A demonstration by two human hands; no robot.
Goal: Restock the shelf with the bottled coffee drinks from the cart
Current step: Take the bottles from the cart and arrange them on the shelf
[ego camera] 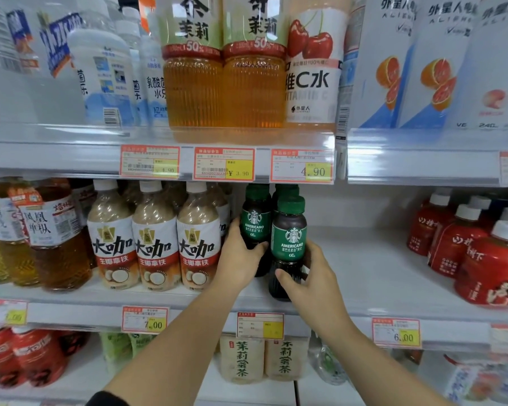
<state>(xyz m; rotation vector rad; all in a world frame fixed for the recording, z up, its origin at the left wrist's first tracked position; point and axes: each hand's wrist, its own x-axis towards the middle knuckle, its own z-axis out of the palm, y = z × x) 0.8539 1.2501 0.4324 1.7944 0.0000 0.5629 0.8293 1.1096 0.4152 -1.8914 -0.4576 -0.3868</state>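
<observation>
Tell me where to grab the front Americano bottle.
Grip the front Americano bottle around its dark lower body, below the green label, from the front right: it stands upright, bare shelf lies on that side, a second Americano bottle crowds its left.

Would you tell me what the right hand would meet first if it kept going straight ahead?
Probably the rear green-capped dark coffee bottle, behind the front green-labelled bottle that the right hand grips; depth is unclear.
</observation>
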